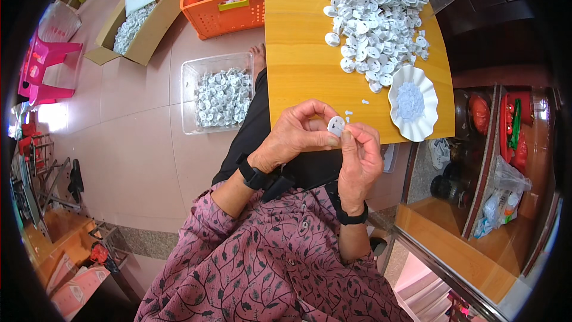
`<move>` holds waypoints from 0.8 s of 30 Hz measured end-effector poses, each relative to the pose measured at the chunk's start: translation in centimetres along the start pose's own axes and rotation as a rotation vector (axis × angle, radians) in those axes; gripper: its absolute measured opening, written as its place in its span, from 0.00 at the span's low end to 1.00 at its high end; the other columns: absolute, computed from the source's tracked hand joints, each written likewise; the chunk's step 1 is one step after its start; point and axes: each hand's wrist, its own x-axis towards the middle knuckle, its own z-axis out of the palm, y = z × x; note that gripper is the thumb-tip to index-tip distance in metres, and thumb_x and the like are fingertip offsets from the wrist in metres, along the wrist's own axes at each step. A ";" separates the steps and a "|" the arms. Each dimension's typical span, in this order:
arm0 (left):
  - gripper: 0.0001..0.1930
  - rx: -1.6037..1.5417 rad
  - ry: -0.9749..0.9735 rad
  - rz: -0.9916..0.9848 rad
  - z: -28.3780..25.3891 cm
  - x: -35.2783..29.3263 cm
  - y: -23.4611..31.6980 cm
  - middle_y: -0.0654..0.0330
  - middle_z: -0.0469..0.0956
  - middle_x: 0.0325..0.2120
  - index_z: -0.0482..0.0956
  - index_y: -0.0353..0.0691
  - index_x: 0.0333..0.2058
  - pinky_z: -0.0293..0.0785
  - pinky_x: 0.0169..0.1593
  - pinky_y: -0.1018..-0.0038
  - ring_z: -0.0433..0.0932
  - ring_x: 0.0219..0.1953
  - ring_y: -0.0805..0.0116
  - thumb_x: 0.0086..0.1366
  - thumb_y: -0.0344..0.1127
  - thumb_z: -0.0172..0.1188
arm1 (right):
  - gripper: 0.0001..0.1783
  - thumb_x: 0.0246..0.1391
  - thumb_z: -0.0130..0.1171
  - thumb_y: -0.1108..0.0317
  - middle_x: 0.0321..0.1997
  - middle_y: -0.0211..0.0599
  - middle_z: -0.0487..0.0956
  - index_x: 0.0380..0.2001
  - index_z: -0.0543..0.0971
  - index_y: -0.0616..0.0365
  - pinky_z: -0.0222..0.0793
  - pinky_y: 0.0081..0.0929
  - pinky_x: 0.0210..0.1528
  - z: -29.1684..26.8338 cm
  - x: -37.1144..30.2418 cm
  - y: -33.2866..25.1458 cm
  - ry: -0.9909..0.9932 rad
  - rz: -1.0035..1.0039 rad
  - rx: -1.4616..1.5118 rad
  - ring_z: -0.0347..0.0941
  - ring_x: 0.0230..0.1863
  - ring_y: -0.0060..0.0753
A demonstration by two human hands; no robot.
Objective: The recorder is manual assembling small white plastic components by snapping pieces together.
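Observation:
Just over the near edge of the yellow wooden table [298, 53], my left hand [298, 131] pinches a round white plastic disc [336, 125] with small dark openings in its face. My right hand [361, 155] has its thumb and forefinger closed at the disc's right side; whether a small piece sits between those fingertips is hidden. A few small white plastic pegs [365, 102] lie on the table just beyond my hands. To the right stands a white scalloped dish [397, 100] with many small pale bluish pieces in it. A large pile of similar white discs [375, 24] covers the table's far right.
On the floor to the left sits a clear plastic bin [188, 104] of white parts. Behind it are an orange crate [223, 21] and an open cardboard box [146, 42], both holding similar parts. A pink stool [50, 53] stands far left. Wooden shelves [435, 226] flank the table's right.

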 end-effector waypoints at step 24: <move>0.18 0.186 -0.003 0.045 -0.4 -0.4 0.2 0.60 0.81 0.38 0.75 0.34 0.46 0.80 0.46 0.78 0.81 0.41 0.75 0.58 0.23 0.70 | 0.04 0.58 0.62 0.76 0.39 0.41 0.77 0.35 0.76 0.62 0.72 0.32 0.45 0.5 0.1 -0.1 -0.018 -0.180 -0.203 0.76 0.41 0.38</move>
